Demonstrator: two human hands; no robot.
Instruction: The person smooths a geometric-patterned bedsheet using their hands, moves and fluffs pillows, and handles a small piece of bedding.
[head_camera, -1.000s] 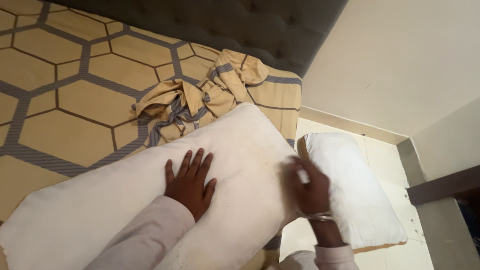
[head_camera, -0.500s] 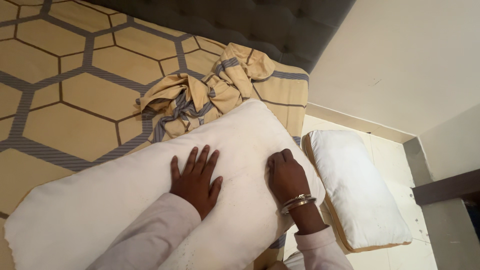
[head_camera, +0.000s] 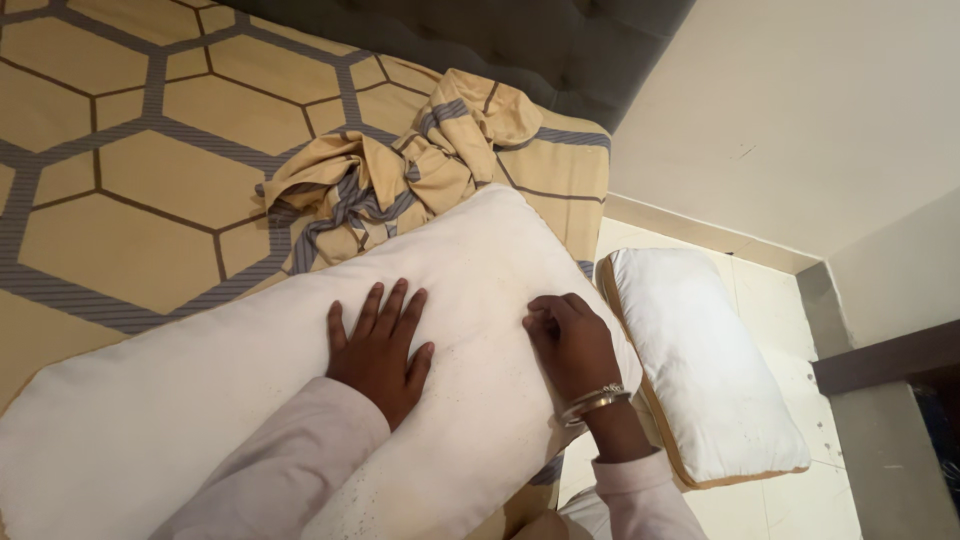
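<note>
A long white pillow (head_camera: 200, 400) lies across the near edge of the bed. My left hand (head_camera: 378, 350) rests flat on its middle with the fingers spread. My right hand (head_camera: 570, 345), with metal bangles at the wrist, sits on the pillow's right part with the fingers curled against the fabric. Whether those fingers pinch the cloth cannot be made out. Behind the pillow lies a crumpled yellow pillowcase (head_camera: 400, 185) with grey stripes.
The bed (head_camera: 120, 200) wears a yellow sheet with a grey hexagon pattern. A dark padded headboard (head_camera: 520, 45) stands at the back. A second white pillow (head_camera: 700, 360) lies on the pale tiled floor (head_camera: 770, 300) to the right, near the wall corner.
My right hand came from the pillow's right edge onto its top, then curled its fingers. The left hand stayed flat in place. The view shifted slightly.
</note>
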